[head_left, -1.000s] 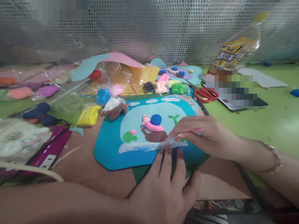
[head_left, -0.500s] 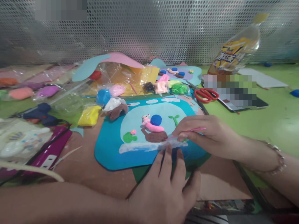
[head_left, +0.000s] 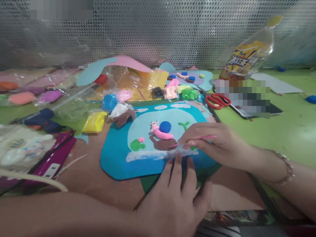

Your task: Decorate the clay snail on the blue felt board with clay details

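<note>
My right hand (head_left: 217, 143) pinches a thin pink clay modelling tool (head_left: 208, 137). The tool's tip touches the right end of a brown clay piece (head_left: 163, 144), whose surface is marked with small dents. Above that lies a pink clay snail (head_left: 161, 134) with a blue bottle cap (head_left: 165, 127) as its shell. They sit on a blue card (head_left: 116, 164) with a pale blue centre, a green clay sprout (head_left: 184, 125) and a white clay strip (head_left: 145, 156). My left hand (head_left: 172, 194) rests with fingers spread on the card's lower edge.
Bagged clay lies behind and left, including a yellow packet (head_left: 95, 121) and a brown lump (head_left: 123, 118). Red-handled scissors (head_left: 217, 101), a phone (head_left: 259, 107) and a tilted drink bottle (head_left: 247, 56) are at the back right. A perforated metal screen (head_left: 148, 33) closes the back.
My right hand has shifted slightly left, bringing the tool's tip further over the brown clay's right end. My left hand stays in place.
</note>
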`<state>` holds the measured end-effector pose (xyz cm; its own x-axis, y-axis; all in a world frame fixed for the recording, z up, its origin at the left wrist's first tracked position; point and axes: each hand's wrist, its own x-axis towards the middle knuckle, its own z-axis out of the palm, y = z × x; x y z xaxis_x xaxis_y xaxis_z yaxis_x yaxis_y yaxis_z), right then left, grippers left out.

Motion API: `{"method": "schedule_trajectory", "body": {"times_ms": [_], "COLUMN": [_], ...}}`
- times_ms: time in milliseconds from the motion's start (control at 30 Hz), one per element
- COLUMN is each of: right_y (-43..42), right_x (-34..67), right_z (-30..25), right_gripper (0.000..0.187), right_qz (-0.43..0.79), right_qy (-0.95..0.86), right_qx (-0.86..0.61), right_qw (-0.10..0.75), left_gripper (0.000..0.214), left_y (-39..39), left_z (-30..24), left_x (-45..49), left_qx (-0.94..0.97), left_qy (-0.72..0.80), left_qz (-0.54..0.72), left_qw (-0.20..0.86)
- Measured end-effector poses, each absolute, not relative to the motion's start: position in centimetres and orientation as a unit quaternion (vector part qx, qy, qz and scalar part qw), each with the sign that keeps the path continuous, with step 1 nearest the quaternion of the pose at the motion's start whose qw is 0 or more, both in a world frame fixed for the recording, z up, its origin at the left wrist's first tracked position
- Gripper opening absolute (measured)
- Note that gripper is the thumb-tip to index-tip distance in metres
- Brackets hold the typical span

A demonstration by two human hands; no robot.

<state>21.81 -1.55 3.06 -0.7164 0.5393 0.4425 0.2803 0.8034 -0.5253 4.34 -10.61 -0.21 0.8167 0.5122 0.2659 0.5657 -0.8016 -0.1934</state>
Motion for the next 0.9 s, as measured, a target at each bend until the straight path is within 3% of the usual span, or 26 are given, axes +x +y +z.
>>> {"method": "schedule_trajectory", "body": {"times_ms": [167,533,900], "right_y": [-1.60,-1.55,-1.56], "right_x": [21.50,21.47,21.24], "right_z": [2.83,2.70,2.69], "right_gripper": [0.015,0.016,0.015], "right_qz": [0.225,0.237,0.232], "right_qy": [-0.900,-0.896,-0.900], "right_qx": [-0.229,-0.230,-0.223], "right_qw": [0.294,0.296,0.295], "left_gripper": [0.066,0.052,0.062], "left_y": [-10.64,-10.60,-10.58], "left_z": [-0.25,-0.24,-0.13], "left_x": [4.37,4.44,4.37], "left_qx": [-0.949,-0.946,-0.950], "left_qy": [-0.285,-0.292,-0.283], "left_qz": [-0.075,-0.088,-0.069], "left_qw": [0.113,0.114,0.113]}}
